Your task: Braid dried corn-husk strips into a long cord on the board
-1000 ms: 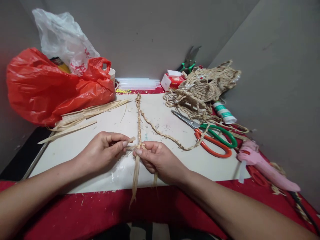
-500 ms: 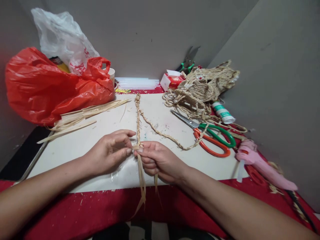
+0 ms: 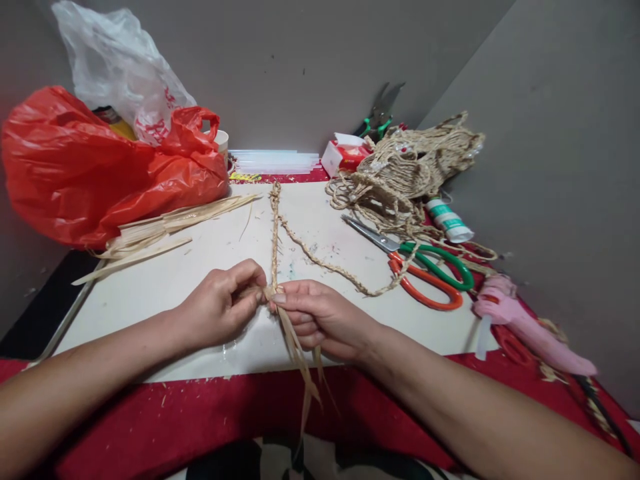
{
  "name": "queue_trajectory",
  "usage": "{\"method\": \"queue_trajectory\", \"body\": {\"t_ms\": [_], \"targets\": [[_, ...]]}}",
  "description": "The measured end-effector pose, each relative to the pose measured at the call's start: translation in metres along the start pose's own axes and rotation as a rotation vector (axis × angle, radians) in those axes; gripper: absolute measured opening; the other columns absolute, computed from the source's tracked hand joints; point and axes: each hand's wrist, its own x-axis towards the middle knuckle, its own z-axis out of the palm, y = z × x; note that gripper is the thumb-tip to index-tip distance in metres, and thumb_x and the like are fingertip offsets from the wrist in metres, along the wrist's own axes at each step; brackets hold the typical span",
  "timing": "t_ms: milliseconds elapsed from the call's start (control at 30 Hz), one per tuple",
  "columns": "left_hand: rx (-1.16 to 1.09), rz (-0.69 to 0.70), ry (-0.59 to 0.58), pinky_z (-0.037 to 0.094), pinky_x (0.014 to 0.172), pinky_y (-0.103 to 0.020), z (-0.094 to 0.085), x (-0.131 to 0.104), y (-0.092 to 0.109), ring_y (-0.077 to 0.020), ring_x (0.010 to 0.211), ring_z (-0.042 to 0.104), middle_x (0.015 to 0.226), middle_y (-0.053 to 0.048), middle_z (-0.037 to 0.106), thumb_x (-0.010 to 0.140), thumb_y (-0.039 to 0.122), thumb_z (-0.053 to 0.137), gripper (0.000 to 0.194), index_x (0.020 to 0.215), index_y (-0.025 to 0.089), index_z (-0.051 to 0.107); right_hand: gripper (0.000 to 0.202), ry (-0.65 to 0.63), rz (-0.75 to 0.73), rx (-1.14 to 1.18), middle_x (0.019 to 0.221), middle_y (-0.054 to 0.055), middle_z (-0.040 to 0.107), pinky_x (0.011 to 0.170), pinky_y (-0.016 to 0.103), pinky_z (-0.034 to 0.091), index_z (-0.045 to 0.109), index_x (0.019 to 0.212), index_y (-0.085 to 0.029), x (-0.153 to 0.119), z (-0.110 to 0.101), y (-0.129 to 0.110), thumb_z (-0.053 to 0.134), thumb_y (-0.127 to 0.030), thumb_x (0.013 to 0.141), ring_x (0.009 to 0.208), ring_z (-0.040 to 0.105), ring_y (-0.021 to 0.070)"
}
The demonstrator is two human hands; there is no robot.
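A straw braid point(image 3: 275, 243) runs straight down the middle of the white board point(image 3: 235, 243) to my two hands. Its loose straw strands point(image 3: 299, 350) hang from the lower end past the board's front edge. My left hand point(image 3: 227, 300) pinches a strand beside the braid's end, fingers curled. From the other side my right hand point(image 3: 320, 317) is closed on the braid's lower end, thumb pressed on the strands. The fingertips of both hands nearly meet there. A thinner twisted cord point(image 3: 330, 267) branches off the braid's upper part and curves right towards the scissors point(image 3: 415, 263).
Flat straw strips point(image 3: 170, 227) lie at left, near a red plastic bag point(image 3: 110, 173) and a dark flat device point(image 3: 45, 303). Coiled straw rope point(image 3: 415, 163), a tissue box point(image 3: 345, 155) and a thread spool point(image 3: 450, 220) stand back right. A pink glue gun point(image 3: 533, 327) lies right.
The left hand's fingers have curled in closer on the strand. The hanging strands have swung to the right. The view has shifted slightly; the right hand keeps its hold.
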Motion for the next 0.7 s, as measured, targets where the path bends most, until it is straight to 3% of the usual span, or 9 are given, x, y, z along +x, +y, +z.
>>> {"method": "queue_trajectory", "body": {"t_ms": [100, 233, 467, 700], "targets": [[0.176, 0.200, 0.105, 0.036, 0.051, -0.019, 0.003, -0.003, -0.007, -0.0063, 0.051, 0.043, 0.063, 0.003, 0.053, 0.081, 0.012, 0.049, 0.006, 0.084, 0.016, 0.051, 0.018, -0.003, 0.029, 0.028, 0.048, -0.012, 0.020, 0.036, 0.013, 0.007, 0.052, 0.074, -0.012, -0.001, 0.000, -0.002, 0.062, -0.025, 0.080, 0.040, 0.009, 0.0010], [0.370, 0.400, 0.093, 0.039, 0.054, -0.020, 0.005, -0.005, -0.013, -0.0094, 0.058, 0.050, 0.066, 0.000, 0.057, 0.082, 0.011, 0.049, 0.006, 0.083, 0.016, 0.053, 0.017, -0.011, 0.048, 0.061, 0.047, -0.012, 0.020, 0.035, 0.013, 0.007, 0.054, 0.074, -0.012, -0.001, -0.002, -0.002, 0.062, -0.026, 0.080, 0.040, 0.009, 0.0014], [0.580, 0.489, 0.219, 0.038, 0.049, -0.020, 0.007, -0.008, -0.019, -0.0087, 0.051, 0.051, 0.062, 0.001, 0.059, 0.083, 0.015, 0.051, 0.007, 0.088, 0.017, 0.054, 0.015, 0.009, 0.061, 0.098, 0.045, -0.011, 0.018, 0.035, 0.014, 0.007, 0.056, 0.074, -0.011, -0.001, -0.002, -0.001, 0.059, -0.024, 0.082, 0.039, 0.007, 0.0024], [0.596, 0.515, 0.279, 0.042, 0.051, -0.019, 0.010, -0.009, -0.019, -0.0086, 0.053, 0.056, 0.064, 0.001, 0.062, 0.081, 0.015, 0.053, 0.012, 0.093, 0.017, 0.056, 0.014, -0.002, 0.086, 0.159, 0.044, -0.010, 0.019, 0.035, 0.014, 0.013, 0.056, 0.072, -0.012, -0.001, -0.002, -0.002, 0.057, -0.022, 0.081, 0.039, 0.011, 0.0036]]}}
